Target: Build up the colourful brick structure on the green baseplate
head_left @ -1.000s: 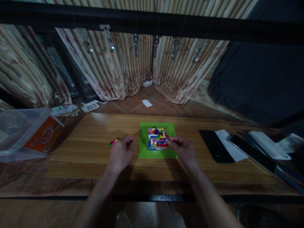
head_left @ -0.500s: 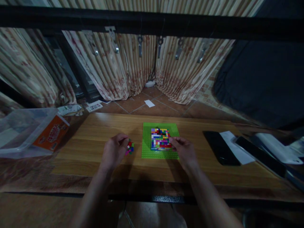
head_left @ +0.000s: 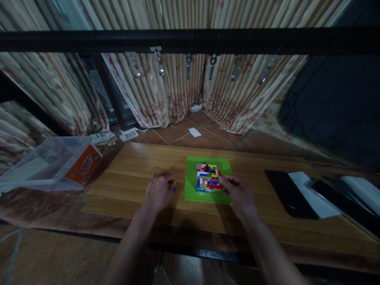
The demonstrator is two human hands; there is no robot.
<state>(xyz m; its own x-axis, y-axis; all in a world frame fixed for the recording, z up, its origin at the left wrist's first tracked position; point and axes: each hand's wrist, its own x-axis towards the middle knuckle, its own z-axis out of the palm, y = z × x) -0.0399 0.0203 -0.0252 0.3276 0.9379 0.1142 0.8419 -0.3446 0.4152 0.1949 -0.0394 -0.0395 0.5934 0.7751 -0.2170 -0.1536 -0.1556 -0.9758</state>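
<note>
A block structure of many-coloured toy bricks (head_left: 208, 178) stands on a green studded baseplate (head_left: 194, 196) on the table. At its right edge, the thumb and fingertips of my right hand (head_left: 239, 194) are pinched together, touching or very near the upper bricks. Whatever they hold is too small to make out. My left hand (head_left: 159, 190) lies left of the baseplate, fingers curled down over a small pile of loose toy bricks (head_left: 174, 184). Most of that pile is hidden behind the hand, and so is anything between its fingertips.
On the wooden table (head_left: 118, 190), a black phone-like slab (head_left: 289, 194) and white paper (head_left: 314, 198) lie to the right, beside another long dark object (head_left: 341, 202). A clear plastic bin (head_left: 53, 158) with an orange label stands left. A dark bar (head_left: 190, 41) with metal hooks crosses behind.
My left hand has shifted over the loose bricks and covers more of them. My right hand stays at the structure's right edge. The whole view has swung slightly left.
</note>
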